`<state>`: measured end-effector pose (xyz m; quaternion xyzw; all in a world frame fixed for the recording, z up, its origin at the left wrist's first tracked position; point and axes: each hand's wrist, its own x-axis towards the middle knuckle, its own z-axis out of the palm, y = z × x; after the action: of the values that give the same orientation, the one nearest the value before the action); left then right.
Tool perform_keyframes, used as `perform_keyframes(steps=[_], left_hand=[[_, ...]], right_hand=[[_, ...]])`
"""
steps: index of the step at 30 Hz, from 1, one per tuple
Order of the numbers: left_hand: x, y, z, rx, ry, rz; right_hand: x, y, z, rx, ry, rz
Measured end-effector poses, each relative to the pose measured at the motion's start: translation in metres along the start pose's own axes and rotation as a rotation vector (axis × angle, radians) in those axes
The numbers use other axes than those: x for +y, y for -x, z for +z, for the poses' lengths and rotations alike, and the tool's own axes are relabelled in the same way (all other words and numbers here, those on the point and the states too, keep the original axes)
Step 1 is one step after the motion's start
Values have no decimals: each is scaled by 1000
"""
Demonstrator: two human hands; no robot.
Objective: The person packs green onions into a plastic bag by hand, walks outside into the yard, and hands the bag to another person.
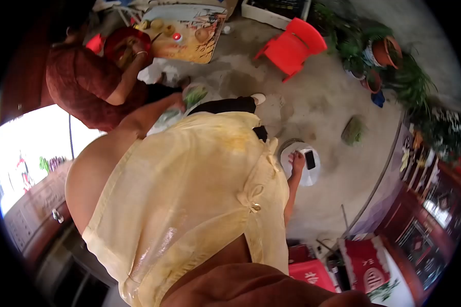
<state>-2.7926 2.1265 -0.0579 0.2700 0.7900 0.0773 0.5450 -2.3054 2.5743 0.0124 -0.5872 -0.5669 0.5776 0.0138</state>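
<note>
My left hand (177, 103) reaches out at the upper left, its fingers closed at the edge of a bunch of leafy greens (195, 95). A clear plastic bag (168, 122) lies just below that hand. My right hand (296, 160) is over a round white stool (309, 176), beside a dark-screened phone (310, 159) lying on it. The right fingers look slightly curled and apart, with nothing seen between them. My yellow top (189, 179) fills the middle of the view.
A person in a dark red shirt (82, 82) works over a red basin (119, 46) near a low patterned table (189, 30) with round produce. A red chair (293, 47), potted plants (386, 51), a greenish clump (353, 130) and red boxes (363, 261) stand around the concrete floor.
</note>
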Motion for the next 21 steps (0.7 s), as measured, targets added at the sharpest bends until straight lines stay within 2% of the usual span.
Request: perform_keyframes(steps=[1,2,3,4,6,8,11,14,15,17,21], left_hand=[[26,-16,-16,103,56,-43],[43,-49,-26,117,-46,-60],[56,-86,-34,129,-148,-78],[141,-36,-81,93,-108,45],[205,-28,-112,311,120,120],[252,-23,-144,429,60,84],[288,-20,-176,586,359,84],[264,-62,-179,374,1440,63],[265,-62,-184,363,1596,113],[263,-57,-195,327,1899,210],[251,-67,-213,467,2043,224]], right_hand=[[5,6,-10,28,-57,105],[65,-17,-32,-104,-106,172],[47,7,-34,-21,-211,322],[47,13,-38,-28,-219,423],[46,14,-55,-103,-119,520],[32,-1,-65,-160,-39,561],[7,-49,-85,-203,37,552],[-27,-101,-104,-216,82,475],[-43,-122,-107,-207,74,430],[-82,-159,-114,-180,55,341],[-201,-206,-121,-177,64,121]])
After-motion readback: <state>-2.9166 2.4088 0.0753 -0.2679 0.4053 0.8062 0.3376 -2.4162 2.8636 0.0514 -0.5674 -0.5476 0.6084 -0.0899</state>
